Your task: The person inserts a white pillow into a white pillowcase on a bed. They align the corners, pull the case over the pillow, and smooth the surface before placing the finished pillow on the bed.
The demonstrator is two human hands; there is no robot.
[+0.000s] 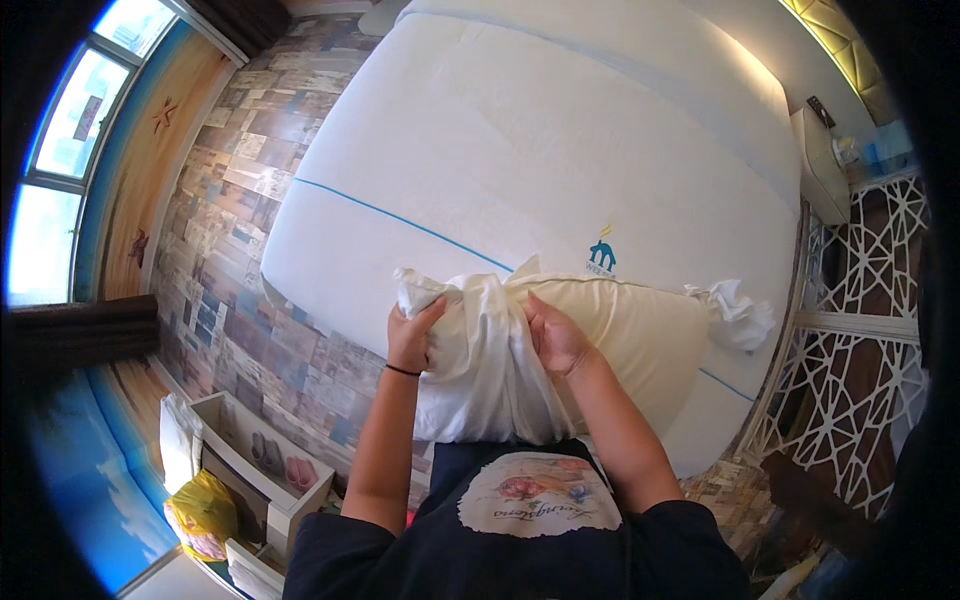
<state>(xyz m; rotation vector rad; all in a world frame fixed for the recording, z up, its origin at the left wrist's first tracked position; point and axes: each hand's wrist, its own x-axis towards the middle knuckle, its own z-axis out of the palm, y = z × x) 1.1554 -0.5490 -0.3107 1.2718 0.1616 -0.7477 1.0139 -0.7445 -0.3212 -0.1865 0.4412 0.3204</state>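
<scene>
A cream pillow (640,335) lies across the near edge of the bed, right in front of my body. Its left part is covered by a white pillowcase (480,370), which hangs in loose folds. My left hand (412,335) is closed on the outer left end of the pillowcase, with a dark band round the wrist. At the middle of the pillow, my right hand (555,338) grips the gathered edge of the pillowcase, thumb upward; its other fingers are partly hidden by cloth. The right half of the pillow is bare.
A large mattress (480,130) in a white cover with a blue line stretches ahead. Crumpled white cloth (740,315) lies beyond the pillow's right end. At the lower left stand an open shoe cabinet (230,425) and a yellow bag (203,512). A white lattice screen (850,375) borders the right.
</scene>
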